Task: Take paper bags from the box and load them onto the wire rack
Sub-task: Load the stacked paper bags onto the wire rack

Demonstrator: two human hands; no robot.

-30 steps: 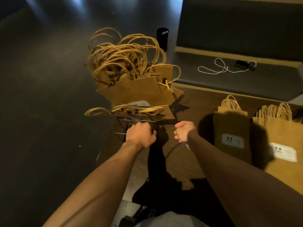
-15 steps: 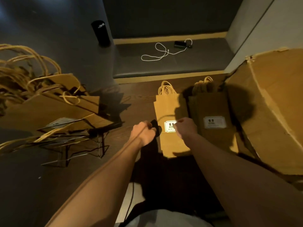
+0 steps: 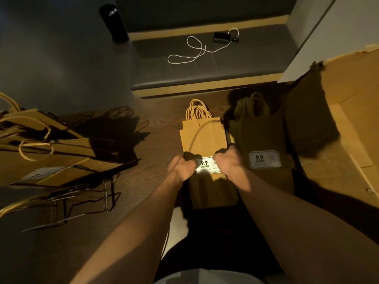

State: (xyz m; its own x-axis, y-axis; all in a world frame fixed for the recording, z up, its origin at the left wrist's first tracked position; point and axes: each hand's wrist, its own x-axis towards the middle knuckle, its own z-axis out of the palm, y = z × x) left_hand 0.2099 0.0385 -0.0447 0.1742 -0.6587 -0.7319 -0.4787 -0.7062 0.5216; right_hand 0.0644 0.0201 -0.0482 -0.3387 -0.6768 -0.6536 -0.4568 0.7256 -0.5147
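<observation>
A flat stack of brown paper bags (image 3: 203, 138) with rope handles and a white "9.9" label lies on the wooden floor in front of me. My left hand (image 3: 181, 168) curls over its left edge and my right hand (image 3: 226, 160) curls over its right edge, either side of the label. A second stack of bags (image 3: 264, 140) lies just to the right, in shadow. The open cardboard box (image 3: 352, 103) stands at the far right. On the left, the black wire rack (image 3: 106, 193) carries several leaning bags (image 3: 51, 158).
A low dark bench (image 3: 205, 64) runs along the back with a white cable (image 3: 196, 50) and a small black device (image 3: 221, 36) on it. A black cylinder (image 3: 112, 21) stands on the floor at back left. A white wall corner (image 3: 328, 37) rises at right.
My view swung right from the loaded rack to the bag stacks by the box. Both hands left the rack, reached forward and closed on the sides of the nearer stack.
</observation>
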